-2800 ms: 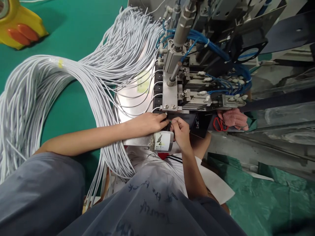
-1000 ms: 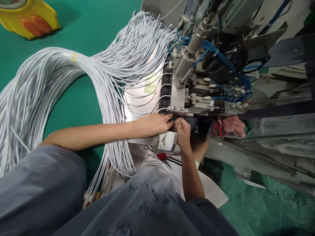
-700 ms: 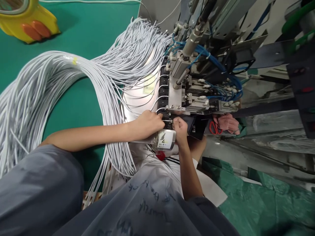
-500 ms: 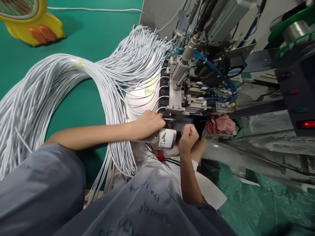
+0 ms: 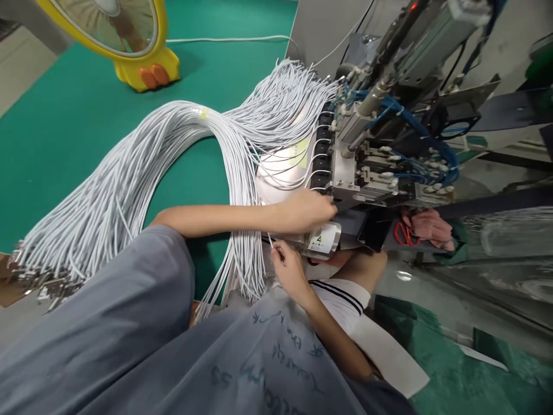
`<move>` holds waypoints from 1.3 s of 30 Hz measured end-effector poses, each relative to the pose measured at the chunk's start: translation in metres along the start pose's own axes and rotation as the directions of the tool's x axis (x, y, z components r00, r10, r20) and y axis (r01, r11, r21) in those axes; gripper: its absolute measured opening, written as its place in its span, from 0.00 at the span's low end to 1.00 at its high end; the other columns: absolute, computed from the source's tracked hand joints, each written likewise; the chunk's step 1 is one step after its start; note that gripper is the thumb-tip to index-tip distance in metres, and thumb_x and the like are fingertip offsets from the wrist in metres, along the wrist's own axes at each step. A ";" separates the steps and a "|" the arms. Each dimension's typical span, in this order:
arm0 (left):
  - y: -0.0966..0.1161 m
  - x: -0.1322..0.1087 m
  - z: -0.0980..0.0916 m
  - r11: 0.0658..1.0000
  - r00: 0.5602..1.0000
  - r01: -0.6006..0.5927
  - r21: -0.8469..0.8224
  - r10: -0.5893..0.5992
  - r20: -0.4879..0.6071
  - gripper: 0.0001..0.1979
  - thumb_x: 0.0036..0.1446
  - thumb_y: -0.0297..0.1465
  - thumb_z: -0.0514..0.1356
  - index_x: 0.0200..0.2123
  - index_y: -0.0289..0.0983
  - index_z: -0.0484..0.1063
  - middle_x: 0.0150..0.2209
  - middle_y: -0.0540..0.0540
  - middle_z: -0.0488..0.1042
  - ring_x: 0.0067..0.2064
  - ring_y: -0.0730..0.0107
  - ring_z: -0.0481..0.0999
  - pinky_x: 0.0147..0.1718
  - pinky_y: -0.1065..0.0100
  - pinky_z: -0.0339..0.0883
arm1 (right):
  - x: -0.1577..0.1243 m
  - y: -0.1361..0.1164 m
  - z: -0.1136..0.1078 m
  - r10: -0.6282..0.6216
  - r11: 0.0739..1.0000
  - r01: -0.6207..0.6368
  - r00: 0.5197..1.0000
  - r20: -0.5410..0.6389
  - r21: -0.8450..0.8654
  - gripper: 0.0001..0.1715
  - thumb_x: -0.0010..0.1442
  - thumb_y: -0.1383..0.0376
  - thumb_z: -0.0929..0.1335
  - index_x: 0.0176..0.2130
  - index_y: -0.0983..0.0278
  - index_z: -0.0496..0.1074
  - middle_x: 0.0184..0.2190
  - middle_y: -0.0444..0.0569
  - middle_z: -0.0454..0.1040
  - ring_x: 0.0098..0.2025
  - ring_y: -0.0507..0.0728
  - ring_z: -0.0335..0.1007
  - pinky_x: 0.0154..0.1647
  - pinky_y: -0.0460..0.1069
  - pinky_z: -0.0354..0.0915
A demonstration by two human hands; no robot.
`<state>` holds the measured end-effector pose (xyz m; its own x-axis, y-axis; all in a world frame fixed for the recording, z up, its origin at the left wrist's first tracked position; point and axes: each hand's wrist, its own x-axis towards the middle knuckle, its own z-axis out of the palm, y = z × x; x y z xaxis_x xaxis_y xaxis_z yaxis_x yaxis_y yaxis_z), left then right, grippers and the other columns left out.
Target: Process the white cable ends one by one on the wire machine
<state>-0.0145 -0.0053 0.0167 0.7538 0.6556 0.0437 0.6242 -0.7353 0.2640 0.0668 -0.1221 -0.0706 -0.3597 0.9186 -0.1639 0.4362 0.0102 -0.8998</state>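
A thick bundle of thin white wires (image 5: 142, 167) loops across the green table (image 5: 64, 127) and fans into a machine (image 5: 375, 155) with blue air tubes. My left hand (image 5: 309, 208) reaches under the machine's metal block (image 5: 345, 176), fingers closed at a wire end beside the black slots. My right hand (image 5: 287, 266) is lower, near my lap, pinching the tip of one white wire from the hanging strands. A clear piece with a warning sticker (image 5: 323, 237) sits between the two hands.
A yellow desk fan (image 5: 116, 34) stands at the back left of the table. Red-handled scissors (image 5: 401, 232) and a pink cloth (image 5: 427, 225) lie under the machine at right. Green plastic sheeting (image 5: 466, 369) covers the floor at lower right.
My right hand has left the machine's slot, dropped down and left toward my lap, and now pinches a wire. The left hand stays at the machine. My view has swung left and up.
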 end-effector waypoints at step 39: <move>0.020 -0.002 0.020 0.549 0.978 0.070 -0.833 -0.204 -0.052 0.10 0.51 0.33 0.61 0.24 0.31 0.71 0.22 0.49 0.71 0.24 0.78 0.67 0.23 0.75 0.60 | -0.003 -0.023 -0.102 -0.108 0.987 0.162 0.691 -0.715 0.007 0.11 0.57 0.62 0.67 0.27 0.63 0.76 0.20 0.43 0.63 0.23 0.51 0.58 0.22 0.48 0.56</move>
<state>0.0006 -0.0243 0.0029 0.5990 0.7998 0.0388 0.2248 -0.2144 0.9505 0.1421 -0.0852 -0.0083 0.2943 0.9159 0.2731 0.3664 0.1557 -0.9173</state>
